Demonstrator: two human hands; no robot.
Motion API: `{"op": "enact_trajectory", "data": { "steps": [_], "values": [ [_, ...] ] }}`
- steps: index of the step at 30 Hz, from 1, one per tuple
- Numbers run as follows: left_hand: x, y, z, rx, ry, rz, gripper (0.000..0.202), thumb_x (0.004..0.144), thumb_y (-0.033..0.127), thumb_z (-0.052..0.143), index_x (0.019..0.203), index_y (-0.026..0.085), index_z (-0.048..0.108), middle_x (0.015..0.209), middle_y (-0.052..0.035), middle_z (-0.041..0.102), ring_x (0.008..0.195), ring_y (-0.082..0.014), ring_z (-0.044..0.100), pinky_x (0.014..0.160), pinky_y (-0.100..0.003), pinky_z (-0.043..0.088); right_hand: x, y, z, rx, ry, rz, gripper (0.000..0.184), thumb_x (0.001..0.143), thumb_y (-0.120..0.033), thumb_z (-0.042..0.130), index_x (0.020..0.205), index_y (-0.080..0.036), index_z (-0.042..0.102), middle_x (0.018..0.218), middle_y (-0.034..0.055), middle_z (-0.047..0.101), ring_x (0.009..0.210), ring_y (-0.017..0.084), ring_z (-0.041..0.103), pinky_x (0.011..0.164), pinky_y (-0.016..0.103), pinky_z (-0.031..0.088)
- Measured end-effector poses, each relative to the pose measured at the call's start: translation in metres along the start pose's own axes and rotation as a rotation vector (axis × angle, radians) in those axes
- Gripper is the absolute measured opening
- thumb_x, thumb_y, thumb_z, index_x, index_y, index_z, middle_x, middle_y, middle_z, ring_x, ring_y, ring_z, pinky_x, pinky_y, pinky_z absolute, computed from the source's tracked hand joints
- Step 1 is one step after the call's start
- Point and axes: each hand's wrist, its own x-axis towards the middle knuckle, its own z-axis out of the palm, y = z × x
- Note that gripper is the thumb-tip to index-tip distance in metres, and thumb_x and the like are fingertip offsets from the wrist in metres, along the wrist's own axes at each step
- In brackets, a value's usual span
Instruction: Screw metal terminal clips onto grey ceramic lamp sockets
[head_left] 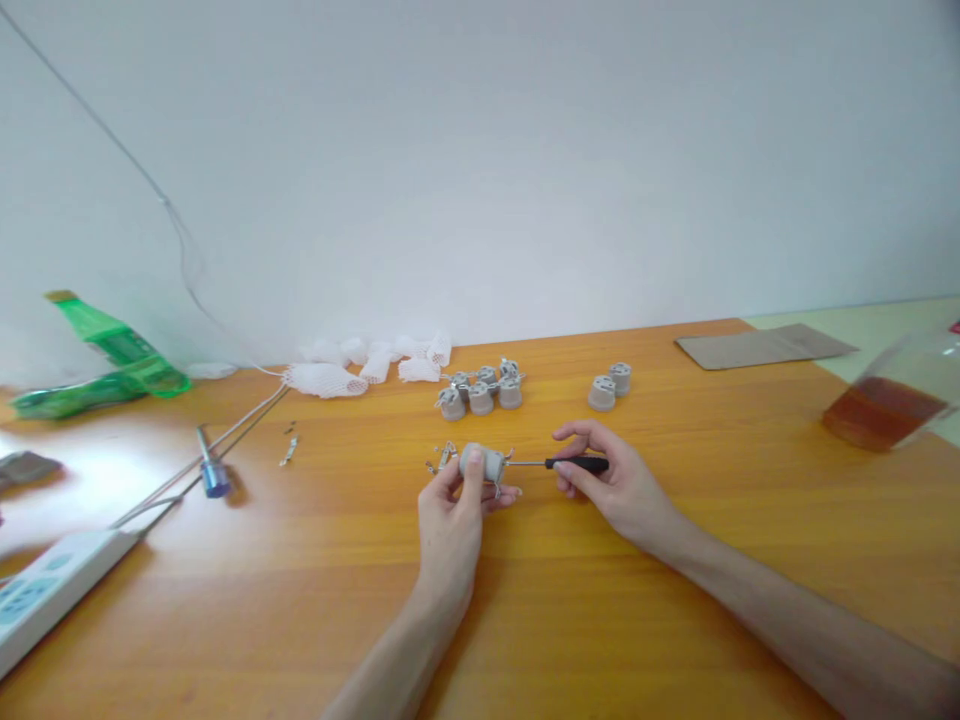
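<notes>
Apparently, ceramic socket (481, 462), inside left grip (452, 517)

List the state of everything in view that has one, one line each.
Left hand, gripping the holder
Ceramic lamp holder, held, metal parts sticking out
Right hand, pinching the screwdriver
Screwdriver, tip at the holder
Other lamp holders, standing
White foam nets, heaped
Cardboard sheet, flat
Clear container, part-filled with amber liquid
</notes>
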Motion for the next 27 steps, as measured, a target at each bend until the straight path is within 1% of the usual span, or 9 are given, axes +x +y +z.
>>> {"op": "enact_trajectory", "data": {
  "steps": [5,7,9,12,14,17,19,24,27],
  "values": [
    [0.0006,-0.0005,-0.0005,0.054,-0.024,0.005,0.042,0.084,0.053,0.07,0.086,0.012,0.066,0.069,0.0007,0.062,0.058,-0.0127,0.064,0.063,-0.027,0.061,-0.0002,0.0007,0.0013,-0.003,-0.03,0.122,0.032,0.098,-0.049,0.054,0.114,-0.022,0.056,0.065,-0.0061,0.055,0.04,0.01,0.051,0.037,0.021,0.038],
    [0.0016,-0.0005,-0.001,0.039,-0.019,0.008,0.041,0.084,0.053,0.071,0.086,0.012,0.066,0.07,0.0003,0.062,0.059,-0.0125,0.064,0.063,-0.027,0.061,-0.0009,-0.0004,0.001,-0.016,-0.057,0.097,0.031,0.099,-0.047,0.053,0.118,-0.023,0.056,0.071,-0.0041,0.058,0.048,0.011,0.057,0.044,0.023,0.045],
    [0.0022,-0.0003,-0.0015,0.019,-0.009,0.006,0.041,0.084,0.052,0.071,0.086,0.012,0.065,0.07,0.0002,0.062,0.059,-0.0122,0.064,0.064,-0.027,0.061,-0.0013,-0.0016,0.0003,-0.037,-0.06,0.021,0.029,0.097,-0.041,0.058,0.121,-0.024,0.056,0.087,0.0001,0.064,0.066,0.012,0.064,0.062,0.026,0.055],
    [0.0016,0.0,-0.0014,0.012,-0.005,-0.002,0.041,0.084,0.052,0.071,0.088,0.012,0.066,0.071,0.0,0.063,0.059,-0.0119,0.063,0.064,-0.026,0.061,-0.0009,-0.0018,-0.0007,-0.028,-0.028,-0.039,0.03,0.092,-0.036,0.066,0.119,-0.024,0.057,0.1,0.0021,0.063,0.079,0.013,0.065,0.076,0.029,0.056],
    [0.0004,-0.0001,-0.0008,0.025,-0.013,-0.005,0.041,0.084,0.052,0.071,0.087,0.012,0.066,0.072,-0.0005,0.064,0.059,-0.0121,0.064,0.063,-0.026,0.061,-0.0006,-0.0012,-0.0007,-0.012,-0.008,-0.009,0.028,0.093,-0.038,0.065,0.115,-0.023,0.057,0.087,-0.0004,0.062,0.066,0.012,0.063,0.064,0.027,0.054],
    [-0.001,-0.0008,-0.0001,0.031,-0.02,-0.005,0.042,0.082,0.054,0.072,0.084,0.012,0.065,0.073,-0.0007,0.064,0.058,-0.0128,0.066,0.06,-0.025,0.06,-0.0013,-0.0004,0.0001,-0.02,-0.016,0.084,0.031,0.096,-0.046,0.059,0.115,-0.022,0.057,0.069,-0.0047,0.057,0.047,0.01,0.053,0.043,0.022,0.042],
    [-0.0011,-0.001,0.0001,0.021,-0.02,-0.013,0.043,0.081,0.055,0.073,0.082,0.013,0.065,0.071,-0.0003,0.063,0.058,-0.0133,0.066,0.059,-0.025,0.059,-0.0023,-0.0006,0.0005,-0.023,-0.032,0.134,0.034,0.099,-0.051,0.053,0.118,-0.022,0.056,0.065,-0.0059,0.054,0.042,0.009,0.049,0.039,0.021,0.036],
    [-0.0006,0.001,-0.0003,-0.024,-0.005,-0.034,0.043,0.081,0.054,0.073,0.085,0.012,0.068,0.071,0.0,0.063,0.06,-0.0124,0.066,0.063,-0.025,0.06,-0.003,-0.0024,-0.0008,-0.05,-0.04,-0.004,0.033,0.095,-0.04,0.062,0.124,-0.025,0.056,0.099,0.0022,0.063,0.076,0.012,0.065,0.071,0.028,0.056],
    [-0.0012,0.002,-0.0005,-0.01,-0.014,-0.03,0.042,0.083,0.054,0.072,0.085,0.012,0.068,0.069,0.0003,0.063,0.059,-0.0123,0.066,0.064,-0.025,0.06,-0.0022,-0.0028,-0.0008,-0.048,-0.002,-0.015,0.031,0.093,-0.039,0.065,0.119,-0.024,0.056,0.088,-0.0007,0.061,0.07,0.012,0.063,0.066,0.027,0.055]
  ]
}}
